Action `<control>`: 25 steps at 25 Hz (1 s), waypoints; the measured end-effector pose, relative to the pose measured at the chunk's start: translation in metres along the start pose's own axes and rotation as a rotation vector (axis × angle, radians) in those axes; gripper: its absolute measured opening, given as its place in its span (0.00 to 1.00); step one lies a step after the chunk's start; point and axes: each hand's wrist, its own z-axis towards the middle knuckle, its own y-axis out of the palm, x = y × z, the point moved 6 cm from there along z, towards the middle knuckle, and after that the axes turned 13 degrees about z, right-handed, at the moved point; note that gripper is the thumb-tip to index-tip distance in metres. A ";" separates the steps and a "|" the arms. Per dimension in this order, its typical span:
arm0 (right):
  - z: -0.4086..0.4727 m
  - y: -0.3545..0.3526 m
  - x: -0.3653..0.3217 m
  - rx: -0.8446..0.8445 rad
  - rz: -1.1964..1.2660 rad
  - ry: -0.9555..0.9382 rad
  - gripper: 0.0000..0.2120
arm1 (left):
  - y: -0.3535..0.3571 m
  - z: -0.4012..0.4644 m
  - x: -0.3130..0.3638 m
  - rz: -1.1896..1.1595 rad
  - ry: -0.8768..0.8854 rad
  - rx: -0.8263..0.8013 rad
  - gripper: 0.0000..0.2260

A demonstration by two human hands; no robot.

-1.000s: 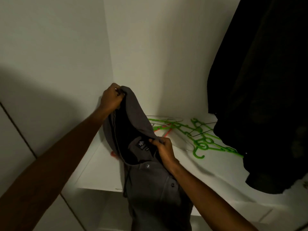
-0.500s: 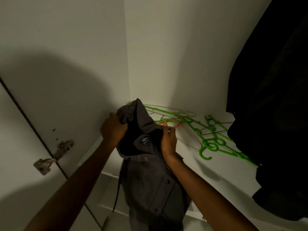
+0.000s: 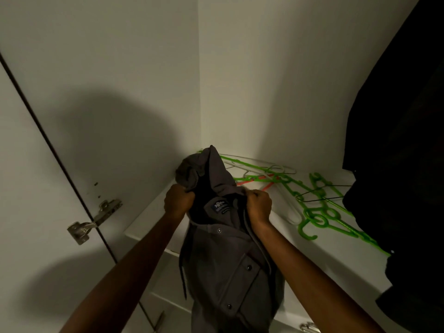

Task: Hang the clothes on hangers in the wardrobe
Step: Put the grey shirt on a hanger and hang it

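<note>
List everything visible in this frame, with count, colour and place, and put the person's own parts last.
grey jacket: one, dark grey with snap buttons and a neck label, held up at the centre, in front of the shelf edge.
green hangers: several, exact count unclear, bright green, tangled on the shelf.
orange hanger: one, mostly hidden in the pile.
pale hangers: at least one, white or wire, in the pile.
black garment: one, hanging at right.
shelf: one, white, inside the wardrobe.
door hinge: one, metal, at left.
left hand: grips the jacket collar.
right hand: grips the collar's other side.
</note>
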 end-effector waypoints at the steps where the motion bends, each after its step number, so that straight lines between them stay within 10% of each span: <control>1: 0.001 -0.003 -0.001 0.020 0.089 0.038 0.15 | -0.006 0.002 0.008 -0.003 0.054 0.048 0.06; 7: 0.009 0.002 -0.025 -0.046 0.681 0.037 0.08 | -0.058 0.046 0.057 -0.192 0.199 0.198 0.11; 14: 0.021 0.004 0.015 0.153 0.410 0.124 0.13 | -0.046 0.063 0.053 0.001 0.188 0.079 0.13; 18: 0.010 0.032 0.015 -0.154 0.732 0.309 0.17 | -0.012 0.041 0.017 -0.064 0.142 -0.009 0.32; 25: 0.058 0.021 -0.008 0.002 -0.105 -0.158 0.07 | 0.012 -0.007 0.023 0.250 0.066 0.015 0.50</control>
